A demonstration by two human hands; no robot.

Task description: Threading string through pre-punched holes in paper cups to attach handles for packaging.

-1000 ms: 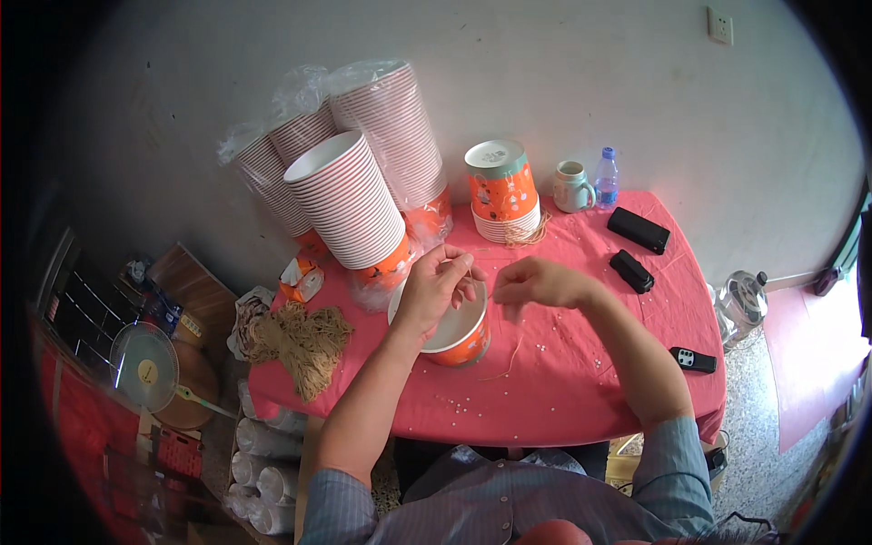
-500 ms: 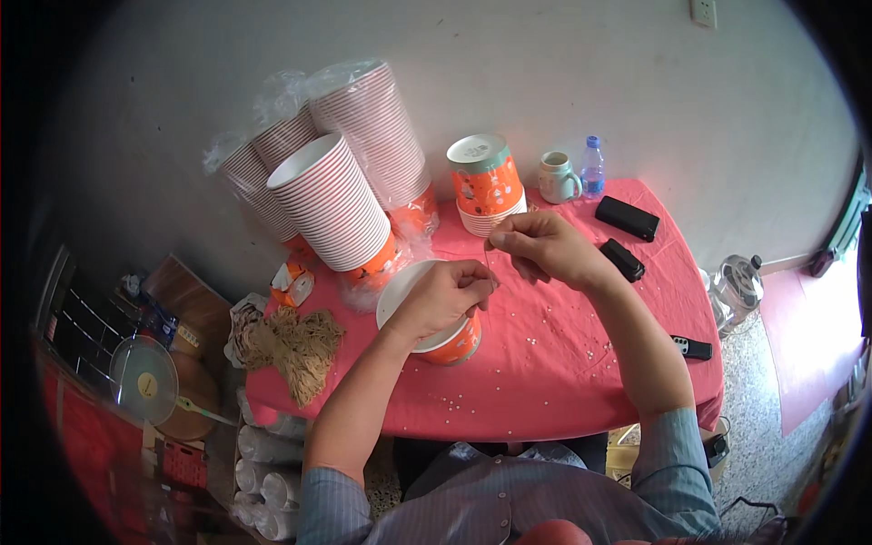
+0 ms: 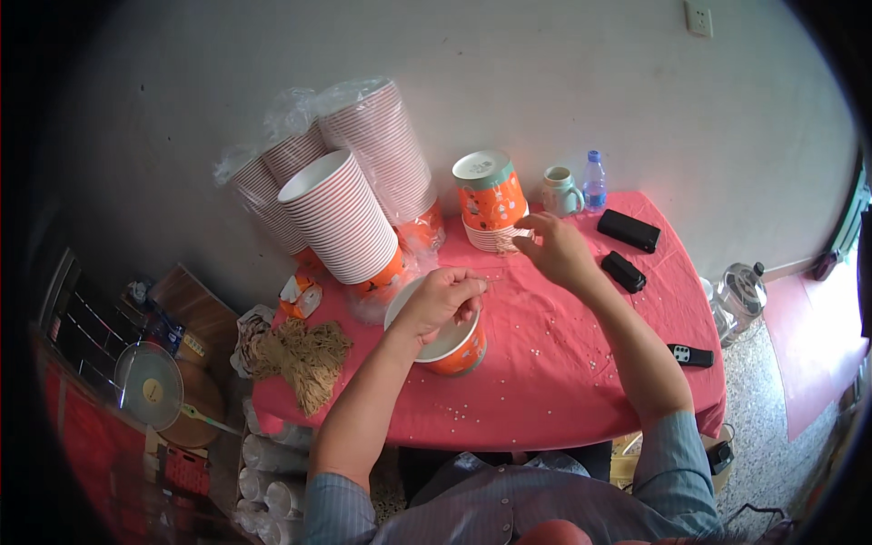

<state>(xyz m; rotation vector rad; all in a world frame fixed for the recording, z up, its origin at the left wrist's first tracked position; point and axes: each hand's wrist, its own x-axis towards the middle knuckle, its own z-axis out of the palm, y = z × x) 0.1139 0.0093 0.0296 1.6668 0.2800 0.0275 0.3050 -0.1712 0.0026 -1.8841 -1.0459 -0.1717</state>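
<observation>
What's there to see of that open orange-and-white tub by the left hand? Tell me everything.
The round, open-topped orange-and-white tub looks like paper, with a pale inside, white rim, patterned orange wall and grey-green band at the base. It stands upright on the pinkish-red cloth. The person's bare left hand hides part of its rim and inside; whether they touch is unclear.

Grey wall [image 3: 545, 82], speckled floor [image 3: 752, 400] (perhaps terrazzo), bright light [image 3: 840, 309] rightward

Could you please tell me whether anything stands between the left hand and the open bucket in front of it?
Nothing visible does: the left hand shows across the opening of the bucket. The hand hides part of the inside, though.
</observation>
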